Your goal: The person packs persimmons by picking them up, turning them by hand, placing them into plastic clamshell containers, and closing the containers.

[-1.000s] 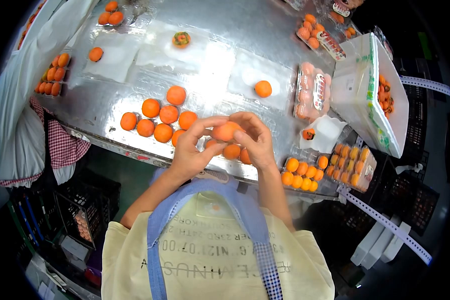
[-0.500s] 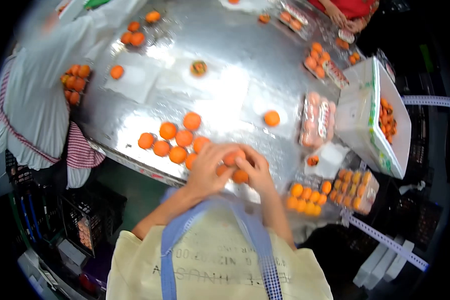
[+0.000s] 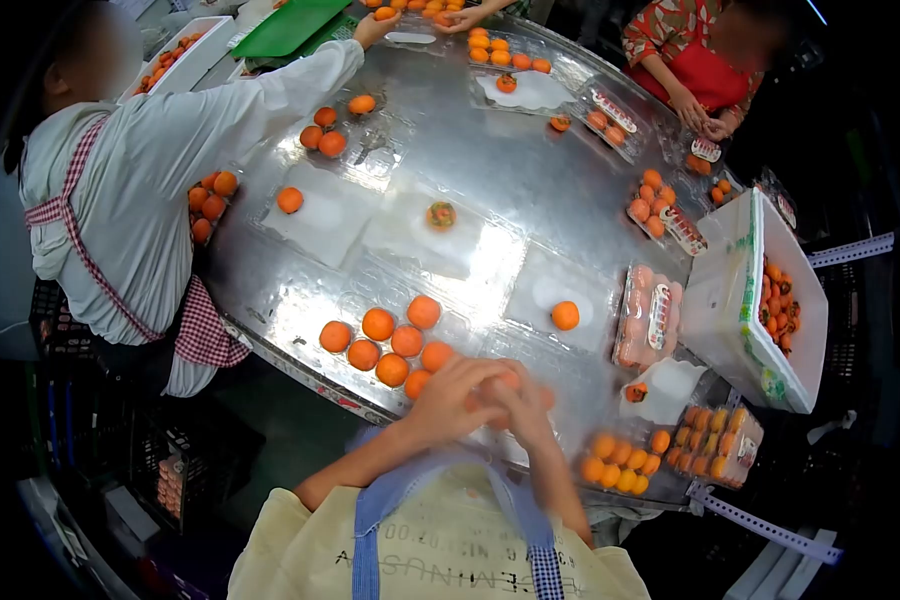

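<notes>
Close together at the front edge of the table, my left hand (image 3: 448, 402) and my right hand (image 3: 522, 408) close around an orange persimmon (image 3: 508, 382). The right hand's fingers are smeared by motion, and the hands partly cover the fruit. Just left of them, several persimmons (image 3: 391, 370) sit in rows in a clear plastic tray. Part of that group is hidden behind my left hand. Beyond my hands, a single persimmon (image 3: 565, 316) rests on a white liner.
At right stand a white foam box (image 3: 722, 270) holding persimmons, a labelled clear pack (image 3: 637, 325), and yellower fruit (image 3: 620, 463) in rows. A co-worker in a white top (image 3: 145, 210) reaches across the left side. Another person's hands (image 3: 705, 122) work at the far right.
The view has shifted, so the table sits lower and more of its far side shows. My hands stay together around a persimmon. The left co-worker's arm now reaches toward the far end.
</notes>
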A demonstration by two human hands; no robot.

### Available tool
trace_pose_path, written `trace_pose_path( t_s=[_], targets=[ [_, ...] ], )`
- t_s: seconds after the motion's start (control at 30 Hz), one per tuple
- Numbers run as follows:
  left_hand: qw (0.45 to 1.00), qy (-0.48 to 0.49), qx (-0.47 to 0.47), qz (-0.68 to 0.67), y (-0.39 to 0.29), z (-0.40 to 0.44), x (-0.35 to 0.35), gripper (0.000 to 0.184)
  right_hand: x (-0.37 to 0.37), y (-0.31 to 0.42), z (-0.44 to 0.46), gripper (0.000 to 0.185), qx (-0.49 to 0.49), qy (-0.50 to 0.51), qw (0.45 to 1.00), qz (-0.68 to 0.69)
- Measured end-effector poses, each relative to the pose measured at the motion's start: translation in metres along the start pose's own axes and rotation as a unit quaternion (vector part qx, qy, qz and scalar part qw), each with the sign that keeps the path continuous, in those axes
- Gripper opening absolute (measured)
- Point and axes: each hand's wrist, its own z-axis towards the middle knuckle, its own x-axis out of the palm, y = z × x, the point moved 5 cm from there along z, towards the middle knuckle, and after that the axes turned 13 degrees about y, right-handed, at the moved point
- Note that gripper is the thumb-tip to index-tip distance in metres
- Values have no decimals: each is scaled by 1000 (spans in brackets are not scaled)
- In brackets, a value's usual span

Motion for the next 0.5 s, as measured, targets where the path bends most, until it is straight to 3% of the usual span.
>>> trace_pose_path(
  t_s=[0.23, 0.33, 0.5],
  targets=[
    [998, 56, 6, 8, 3, -3, -2, 52, 0, 5, -8, 35, 50, 1, 995, 88],
    [998, 56, 9, 10, 7, -6, 0, 51, 4, 14, -7, 39, 38, 30, 999, -11],
    [997, 71, 7, 11, 11, -7, 4, 51, 5, 17, -5, 43, 23, 41, 997, -64]
  ],
)
